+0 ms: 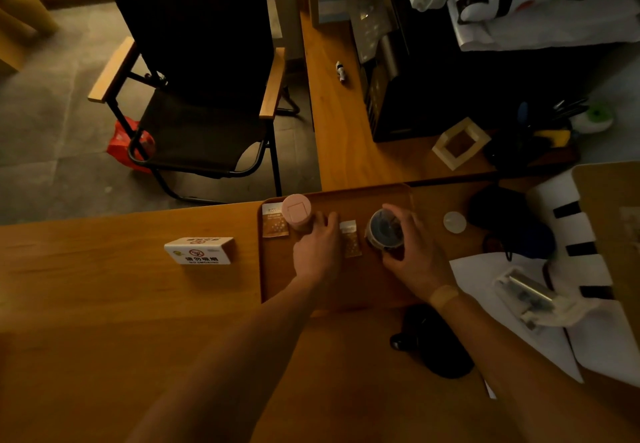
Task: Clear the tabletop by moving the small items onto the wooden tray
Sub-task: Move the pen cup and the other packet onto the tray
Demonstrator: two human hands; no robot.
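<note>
On the wooden table (138, 304) in front of me, the wooden tray (346, 290) lies just past centre, toward one o'clock of the frame, and both of my hands are over it. My left hand (317, 252) lies with fingers fairly straight, its fingertips touching the base of a pink lidded cup (296, 212) that stands at the tray's eleven o'clock corner; I see no curl around it, so I read that hand as apart and merely touching. At nine o'clock of that cup, a brown sachet (274, 220) lies flat on the tray. A smaller sachet (351, 238) lies between my two hands, near the tray's middle. My right hand (414, 255) is clamped around a clear round container (385, 229) with dark contents, fingers and thumb curled about its sides, at the tray's two o'clock; I cannot tell whether its bottom rests on the tray. Off the tray, a white no-smoking sign (199, 251) stands on the table at nine o'clock of it, well apart, and a small white round lid (454, 222) lies on the table at three o'clock of the container.
</note>
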